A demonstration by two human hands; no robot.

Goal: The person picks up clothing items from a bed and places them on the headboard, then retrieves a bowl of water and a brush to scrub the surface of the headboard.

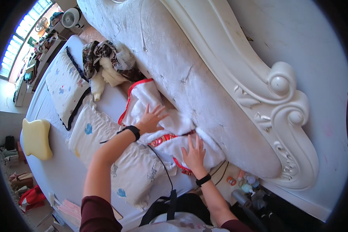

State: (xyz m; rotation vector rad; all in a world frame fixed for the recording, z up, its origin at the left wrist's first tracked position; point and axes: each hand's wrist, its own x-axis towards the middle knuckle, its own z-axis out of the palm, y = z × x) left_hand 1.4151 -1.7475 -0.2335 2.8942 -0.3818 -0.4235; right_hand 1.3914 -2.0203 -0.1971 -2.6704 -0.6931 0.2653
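Left hand and right hand, both spread, seemingly smooth the red-edged white fleece, whose folds likely need straightening next.

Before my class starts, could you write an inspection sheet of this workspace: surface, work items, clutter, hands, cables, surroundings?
Surface: bed with pale sheet.
Work items: white fleecy cloth with red trim, rumpled.
Clutter: yellow contoured pillow, dark-ruffled pillow, heart-printed bedding, dark patterned bundle.
Hands: left hand and right hand open, fingers spread, on or just above the cloth.
Cables: black cable running toward the person's waist.
Surroundings: padded headboard alongside; fan and red bag farther off.
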